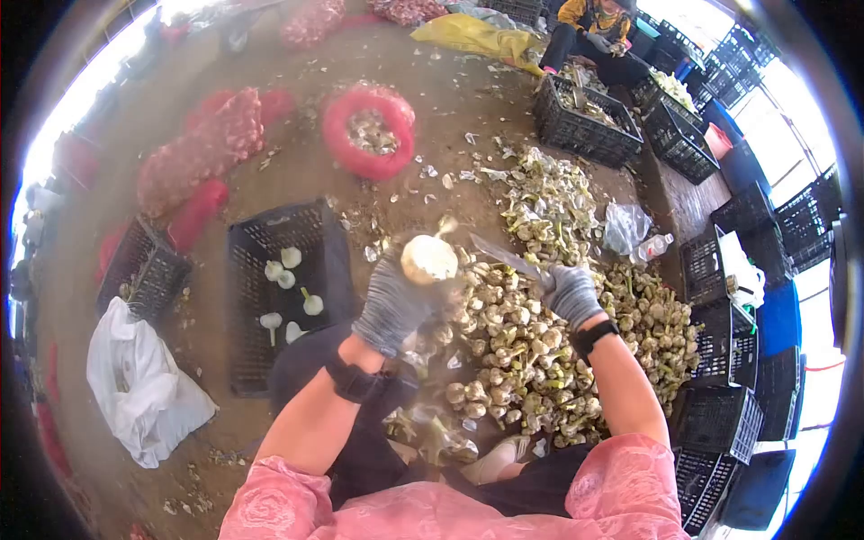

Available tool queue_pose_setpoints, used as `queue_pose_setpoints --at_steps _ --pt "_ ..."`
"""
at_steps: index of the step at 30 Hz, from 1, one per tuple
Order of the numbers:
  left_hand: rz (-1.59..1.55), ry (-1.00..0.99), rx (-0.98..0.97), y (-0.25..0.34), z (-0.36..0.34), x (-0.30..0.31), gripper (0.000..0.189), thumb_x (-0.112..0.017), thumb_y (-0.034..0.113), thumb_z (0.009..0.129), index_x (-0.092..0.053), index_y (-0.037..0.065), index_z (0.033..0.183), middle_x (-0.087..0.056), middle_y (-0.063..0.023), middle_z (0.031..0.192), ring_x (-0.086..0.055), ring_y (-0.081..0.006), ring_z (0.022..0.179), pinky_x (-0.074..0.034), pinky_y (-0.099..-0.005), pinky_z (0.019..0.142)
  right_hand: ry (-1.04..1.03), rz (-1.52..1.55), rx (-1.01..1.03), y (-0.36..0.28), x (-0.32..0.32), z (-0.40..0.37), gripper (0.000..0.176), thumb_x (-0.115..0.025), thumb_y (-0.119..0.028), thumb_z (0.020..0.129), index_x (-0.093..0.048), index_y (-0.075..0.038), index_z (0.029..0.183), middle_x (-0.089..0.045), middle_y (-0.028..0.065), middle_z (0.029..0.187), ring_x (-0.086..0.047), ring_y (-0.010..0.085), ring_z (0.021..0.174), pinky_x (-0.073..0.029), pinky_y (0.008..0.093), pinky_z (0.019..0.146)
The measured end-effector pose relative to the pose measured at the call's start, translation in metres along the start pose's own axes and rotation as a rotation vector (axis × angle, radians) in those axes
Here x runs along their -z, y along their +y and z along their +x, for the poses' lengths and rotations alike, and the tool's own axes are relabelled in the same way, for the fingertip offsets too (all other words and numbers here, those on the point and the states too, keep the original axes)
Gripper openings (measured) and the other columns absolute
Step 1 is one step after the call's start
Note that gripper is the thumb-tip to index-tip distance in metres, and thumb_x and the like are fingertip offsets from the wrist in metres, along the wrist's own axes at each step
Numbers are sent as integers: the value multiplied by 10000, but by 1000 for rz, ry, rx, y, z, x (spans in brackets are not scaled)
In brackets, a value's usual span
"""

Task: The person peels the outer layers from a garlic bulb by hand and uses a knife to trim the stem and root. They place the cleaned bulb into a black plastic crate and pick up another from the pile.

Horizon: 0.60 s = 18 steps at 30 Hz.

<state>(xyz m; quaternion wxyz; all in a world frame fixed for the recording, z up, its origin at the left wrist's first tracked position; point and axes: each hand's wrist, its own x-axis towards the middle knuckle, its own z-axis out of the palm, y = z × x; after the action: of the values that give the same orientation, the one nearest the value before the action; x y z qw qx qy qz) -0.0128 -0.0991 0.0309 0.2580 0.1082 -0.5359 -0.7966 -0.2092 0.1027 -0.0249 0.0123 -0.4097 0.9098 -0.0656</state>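
My left hand (396, 306), in a grey knit glove, is closed around a garlic bulb (429, 259) with a short stem sticking up. Also gloved, my right hand (573, 294) grips a knife (506, 256) whose blade points left toward the bulb, with a gap between them. Beneath and beyond both hands spreads a large heap of garlic bulbs (531, 346) with stems and dry skins. Left of my left hand stands a black crate (241, 337) with several clean white bulbs (290, 257) inside.
A white sack (139, 382) lies at left beside another black crate (144, 270). Red mesh bags (202, 153) and an open mesh bag (335, 135) sit farther back. Black crates (720, 423) line the right side. Another person (598, 31) sits at the back near a filled crate (585, 135).
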Motion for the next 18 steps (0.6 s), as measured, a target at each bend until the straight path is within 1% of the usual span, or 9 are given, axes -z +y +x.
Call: queue_pose_setpoints --at_steps 1,5,7,11,12,14,16,17,18 --pt "-187 -20 83 2 -1 -1 419 -676 -36 663 -509 90 1027 -585 -67 887 -580 -156 847 -523 -292 658 -106 -43 -99 6 3 -13 266 -629 -330 682 -594 -92 795 -607 137 660 -596 302 634 -483 398 616" --pt "42 -111 133 -10 0 -6 496 -731 -5 610 -493 89 1036 -547 -43 977 -562 -167 839 -518 -272 689 -202 105 -380 77 -38 -78 426 -643 -398 667 -580 -75 938 -613 186 862 -586 334 837 -468 392 730" --pt "-13 -169 215 -7 -3 -11 473 -737 9 607 -506 95 1011 -541 -39 1012 -555 -158 857 -506 -277 722 -448 26 -645 97 -44 -114 439 -627 -402 705 -566 -72 987 -607 167 961 -576 322 917 -459 382 793" --pt "615 -468 -289 -22 -8 -19 503 -706 59 655 -481 90 1103 -505 -83 1122 -482 -157 1055 -413 -298 866 -678 -95 -713 147 -81 -183 435 -634 -357 693 -576 -55 1002 -601 173 987 -566 325 937 -463 375 792" --pt "612 -470 -288 -23 -9 -23 503 -706 59 655 -481 90 1103 -505 -83 1122 -482 -157 1055 -413 -298 866 -701 -108 -708 145 -75 -188 450 -630 -373 698 -574 -59 1016 -590 172 1019 -554 322 963 -458 376 803" --pt "727 -530 -320 -27 -12 -30 729 -679 94 669 -240 141 1250 -302 -167 1261 -468 -245 1086 -418 -330 869 -842 -74 -686 137 -64 -184 526 -630 -419 696 -560 -51 1065 -552 183 1098 -516 324 1030 -443 372 828" --pt "810 -586 -337 -32 -16 -37 908 -659 120 680 -59 179 1360 -150 -231 1364 -457 -311 1109 -422 -354 871 -460 165 -542 102 -43 -155 550 -639 -479 687 -586 -11 971 -603 202 943 -574 321 912 -451 364 801" --pt "835 -609 -342 -34 -19 -40 969 -652 128 684 1 191 1397 -100 -252 1399 -453 -333 1116 -423 -361 872 -239 295 -428 82 -39 -135 486 -642 -429 718 -585 -10 959 -616 174 896 -601 256 846 -467 337 760" --pt "841 -656 -325 -35 -20 -43 1028 -669 130 660 55 194 1388 -9 -260 1400 -434 -349 1137 -428 -369 862 -246 619 -390 43 -2 -113 403 -623 -340 766 -575 -3 982 -625 127 866 -594 167 783 -479 294 704"
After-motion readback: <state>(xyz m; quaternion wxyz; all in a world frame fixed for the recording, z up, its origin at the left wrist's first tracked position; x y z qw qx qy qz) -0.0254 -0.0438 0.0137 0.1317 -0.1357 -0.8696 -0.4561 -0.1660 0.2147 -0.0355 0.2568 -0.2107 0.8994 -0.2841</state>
